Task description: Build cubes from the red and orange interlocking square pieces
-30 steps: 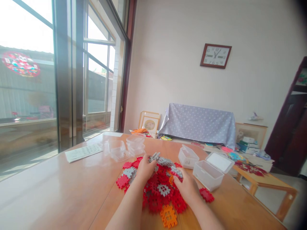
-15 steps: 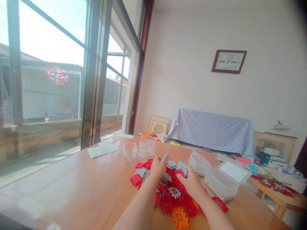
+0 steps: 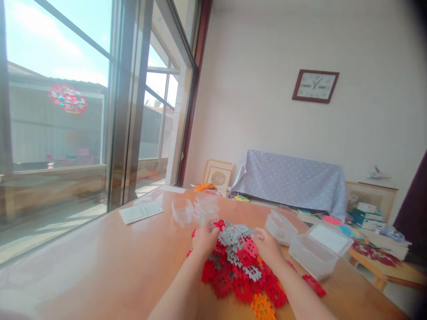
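A heap of red, grey and orange waffle-shaped plastic tiles (image 3: 242,275) lies on the wooden table (image 3: 100,266) in front of me. My left hand (image 3: 204,240) rests on the heap's left side with its fingers curled round the edge of a joined piece of grey tiles (image 3: 233,234). My right hand (image 3: 267,246) grips the same grey piece from the right. The piece is raised slightly above the heap between both hands. An orange tile (image 3: 263,307) lies at the near edge.
Two open clear plastic boxes (image 3: 313,255) (image 3: 282,227) stand right of the heap. Clear cups or lids (image 3: 195,210) and a printed sheet (image 3: 140,211) lie beyond on the left. One red tile (image 3: 313,285) lies alone at right. A window runs along the left.
Both hands have moved forward onto the far side of the heap and lifted the grey joined piece. The view has drifted slightly.
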`<state>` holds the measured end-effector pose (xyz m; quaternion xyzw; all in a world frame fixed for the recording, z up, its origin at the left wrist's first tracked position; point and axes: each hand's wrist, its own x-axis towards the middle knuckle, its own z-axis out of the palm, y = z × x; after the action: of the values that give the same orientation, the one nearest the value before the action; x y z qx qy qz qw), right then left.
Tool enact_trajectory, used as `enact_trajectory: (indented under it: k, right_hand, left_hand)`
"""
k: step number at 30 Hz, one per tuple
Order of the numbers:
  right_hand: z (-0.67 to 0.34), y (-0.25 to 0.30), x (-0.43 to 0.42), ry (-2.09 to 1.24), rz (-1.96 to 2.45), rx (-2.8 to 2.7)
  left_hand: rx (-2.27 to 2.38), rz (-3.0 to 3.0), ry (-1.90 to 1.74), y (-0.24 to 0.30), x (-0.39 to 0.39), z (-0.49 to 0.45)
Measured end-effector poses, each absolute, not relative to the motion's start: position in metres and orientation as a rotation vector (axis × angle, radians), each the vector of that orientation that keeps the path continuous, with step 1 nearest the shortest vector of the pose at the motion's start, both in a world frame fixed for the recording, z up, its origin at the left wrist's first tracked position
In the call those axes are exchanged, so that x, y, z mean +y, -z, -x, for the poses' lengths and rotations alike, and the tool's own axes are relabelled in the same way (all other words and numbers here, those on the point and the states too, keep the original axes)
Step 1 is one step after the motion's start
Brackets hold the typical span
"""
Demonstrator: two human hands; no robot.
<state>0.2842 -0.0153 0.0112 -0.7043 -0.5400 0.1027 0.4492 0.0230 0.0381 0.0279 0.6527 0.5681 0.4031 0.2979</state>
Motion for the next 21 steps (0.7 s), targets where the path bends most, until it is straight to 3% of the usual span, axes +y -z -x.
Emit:
enact_trajectory:
  k: [5,14,21]
  right_hand:
    - [-0.317,-0.009,-0.002,-0.192,1.871,-1.269]
    - [-0.319,-0.033,0.031,-0.263,2.032,-1.368]
    - [-0.311,-0.038,0.053,-0.508,2.073,-1.483]
  left_hand:
    - [1.716,-1.943,-1.074,-0.031,0.025,-0.030]
    - [1.403,-2.364,-0.794,-0.028,0.004,-0.051]
    - [1.373,-2.451,-0.686,-0.019,-0.002,-0.054]
